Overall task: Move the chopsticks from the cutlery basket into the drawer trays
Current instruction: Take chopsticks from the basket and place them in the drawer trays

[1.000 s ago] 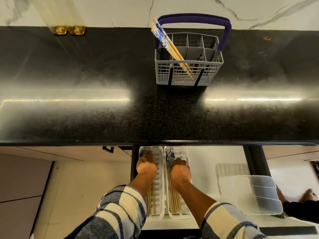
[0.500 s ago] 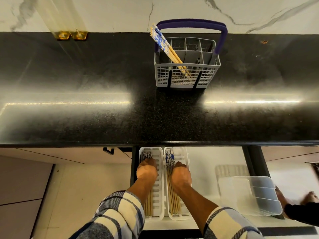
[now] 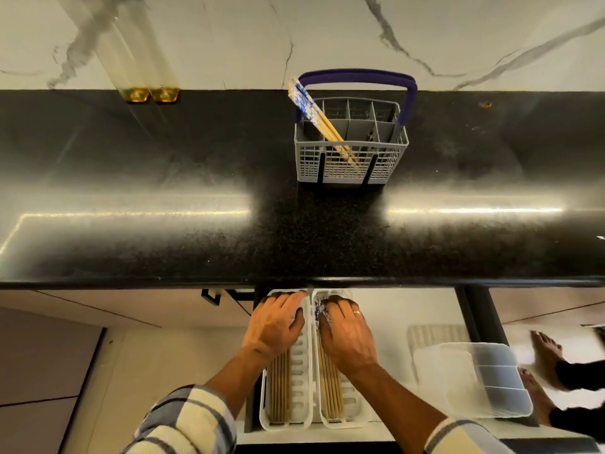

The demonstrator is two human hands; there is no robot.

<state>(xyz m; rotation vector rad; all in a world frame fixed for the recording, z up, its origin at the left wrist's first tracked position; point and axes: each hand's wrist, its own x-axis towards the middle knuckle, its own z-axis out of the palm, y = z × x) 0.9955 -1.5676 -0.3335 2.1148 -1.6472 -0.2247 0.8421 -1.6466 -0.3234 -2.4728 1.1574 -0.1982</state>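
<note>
A grey cutlery basket (image 3: pixel 352 158) with a purple handle stands on the black countertop (image 3: pixel 163 198). Several blue-patterned chopsticks (image 3: pixel 314 116) lean in its left compartment. Below the counter edge, two white trays lie side by side in the open drawer. The left tray (image 3: pixel 302 388) holds a row of chopsticks (image 3: pixel 280 388), and so does the right tray (image 3: pixel 355 404), whose chopsticks (image 3: pixel 330 394) run the same way. My left hand (image 3: pixel 278 326) lies spread over the far end of the left row. My right hand (image 3: pixel 347 335) presses on the patterned ends in the right tray.
A clear plastic divided container (image 3: pixel 484 378) sits in the drawer to the right of the trays. Another person's bare feet (image 3: pixel 550 358) stand at the right edge. Two gold fittings (image 3: pixel 150 95) sit at the counter's back left. The counter edge overhangs the trays' far ends.
Both hands stay on the trays. Their fingers now lie spread flatter over the far ends of the chopsticks. The view has tilted, so the basket sits lower in frame.
</note>
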